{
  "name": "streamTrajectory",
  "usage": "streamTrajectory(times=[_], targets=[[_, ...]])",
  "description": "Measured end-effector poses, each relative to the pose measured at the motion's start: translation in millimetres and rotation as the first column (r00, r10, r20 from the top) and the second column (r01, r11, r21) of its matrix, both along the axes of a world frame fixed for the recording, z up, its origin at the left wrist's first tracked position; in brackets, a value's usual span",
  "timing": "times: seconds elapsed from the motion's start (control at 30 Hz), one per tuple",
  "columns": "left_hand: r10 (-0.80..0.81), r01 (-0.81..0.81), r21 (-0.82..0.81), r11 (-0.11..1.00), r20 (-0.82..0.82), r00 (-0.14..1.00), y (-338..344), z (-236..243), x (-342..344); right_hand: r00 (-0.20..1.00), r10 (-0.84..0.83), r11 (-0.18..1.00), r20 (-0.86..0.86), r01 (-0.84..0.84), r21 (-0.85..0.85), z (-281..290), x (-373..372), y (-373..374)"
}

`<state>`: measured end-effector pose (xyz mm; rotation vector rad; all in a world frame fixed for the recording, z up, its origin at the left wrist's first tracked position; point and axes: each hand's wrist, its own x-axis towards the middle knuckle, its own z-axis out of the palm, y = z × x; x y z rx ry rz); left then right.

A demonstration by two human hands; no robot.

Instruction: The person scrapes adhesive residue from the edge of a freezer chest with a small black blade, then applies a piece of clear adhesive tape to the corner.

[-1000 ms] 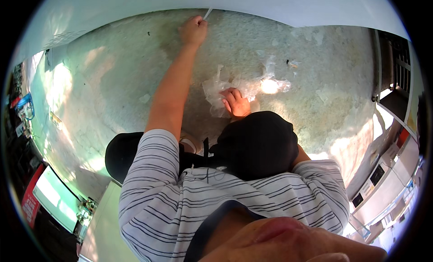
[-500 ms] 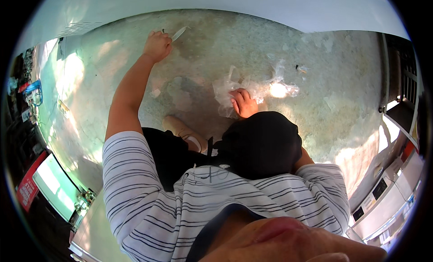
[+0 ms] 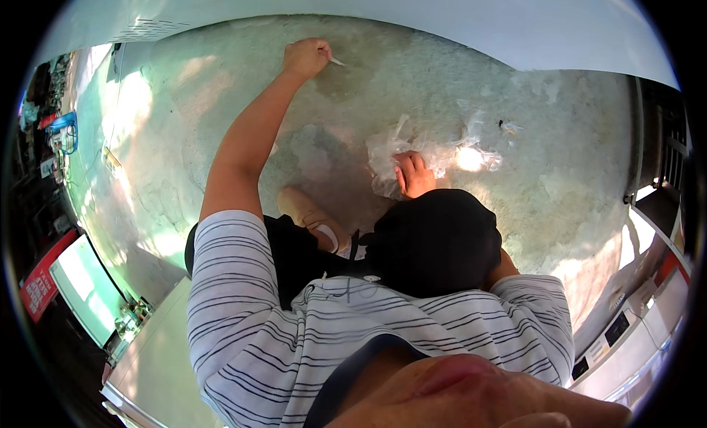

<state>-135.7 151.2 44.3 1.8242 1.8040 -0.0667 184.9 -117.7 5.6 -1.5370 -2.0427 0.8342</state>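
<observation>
My left hand [image 3: 308, 57] is stretched far forward over the concrete floor, close to the base of the pale panel. Its fingers are closed round a slim whitish blade-like piece [image 3: 336, 61]; the tip sticks out to the right, low over the floor, and its exact kind does not show. Just in front of my knee, my right hand [image 3: 417, 176] has its fingers curled on a crumpled clear plastic bag [image 3: 389, 152], which is bunched on the floor. My black-clad knee [image 3: 434, 240] hides the right forearm.
Farther right, more clear plastic [image 3: 473, 122] lies by a bright sun patch, with a small dark bit [image 3: 501, 124] beyond it. A pale panel [image 3: 412, 12] closes off the far side. My tan shoe [image 3: 308, 213] stands between the hands. Dark metal bars [image 3: 672, 144] stand at the right.
My left hand has swept right and slightly farther away with the whitish piece, which shows less of its length now. My right hand stays on the plastic bag; the whole view has shifted slightly.
</observation>
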Motion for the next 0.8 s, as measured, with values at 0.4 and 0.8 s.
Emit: streamTrajectory(times=[0.4, 0.8], targets=[[0.681, -0.585, -0.652, 0.483, 0.7, -0.217, 38, -62, 94, 1.0, -0.001, 1.0, 0.014, 0.001, 0.03, -7, -2, 0], [0.603, -0.529, -0.774, 0.348, 0.617, -0.506, 43, -76, 123, 1.0, -0.006, 0.999, -0.029, 0.007, 0.034, -9, 0, 0]])
